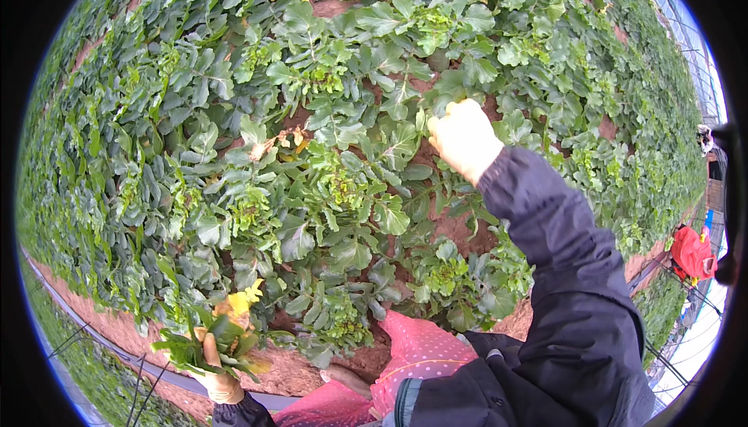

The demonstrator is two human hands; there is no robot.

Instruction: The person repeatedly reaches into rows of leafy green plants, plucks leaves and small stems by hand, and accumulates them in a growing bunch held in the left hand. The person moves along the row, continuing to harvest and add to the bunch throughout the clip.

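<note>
My left hand [216, 371], in a pale thin glove, is closed around a bunch of green and yellowed leaves [234, 333] at the lower left. Over the leafy plants at upper centre right reaches my right hand [464, 138], also gloved, its fingers curled at the foliage. Whether it grips a leaf or stem cannot be seen. Lobed green leafy plants [350, 251] with paler, curly centres fill the ground before me. A withered brown leaf [263, 149] lies among them at centre left.
Reddish soil [461, 228] shows between the plants. A grey pipe or edging strip [169, 375] runs along the near side, with thin dark rods by it. My pink dotted garment [418, 351] touches the near plants. A red item [692, 254] is at the far right, near the plastic-covered frame wall.
</note>
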